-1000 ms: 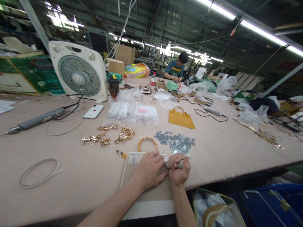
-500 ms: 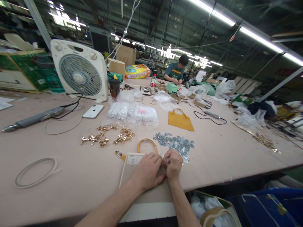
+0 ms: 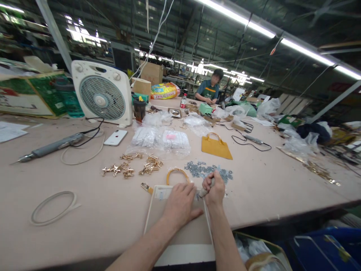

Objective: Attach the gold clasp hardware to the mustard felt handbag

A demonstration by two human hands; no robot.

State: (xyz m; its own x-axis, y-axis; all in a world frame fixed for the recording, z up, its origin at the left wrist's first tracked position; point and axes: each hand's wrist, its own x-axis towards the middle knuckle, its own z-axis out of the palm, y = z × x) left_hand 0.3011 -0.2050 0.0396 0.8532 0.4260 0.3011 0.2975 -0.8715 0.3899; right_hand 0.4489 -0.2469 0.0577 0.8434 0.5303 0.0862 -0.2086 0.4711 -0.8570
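Note:
A beige, flat bag piece [image 3: 191, 235] with a pale border lies at the table's front edge. My left hand [image 3: 179, 205] rests on it, fingers stretched out, thumb apart. My right hand [image 3: 216, 191] is wrapped round a short grey tool handle [image 3: 202, 192], tilted down toward the piece's upper right corner; its tip I cannot make out. A wrapped yellow-orange handle [image 3: 177, 171] arches out past the far edge. A strap end with a gold clasp [image 3: 146, 187] sticks out at the upper left. Small silver metal plates [image 3: 197, 169] lie just beyond my right hand.
Gold metal fittings [image 3: 150, 164] lie in heaps left of centre, near plastic-wrapped packs [image 3: 175, 140]. A yellow bag panel [image 3: 216, 148] is farther back. At left are a corded grey tool [image 3: 56, 146], a phone [image 3: 115, 137] and a fan [image 3: 101, 94]. A co-worker [image 3: 208, 90] sits opposite.
My right hand has shifted right and tilted, so the grey tool handle now shows. The left hand stays flat on the bag piece. The whole view has swung slightly left.

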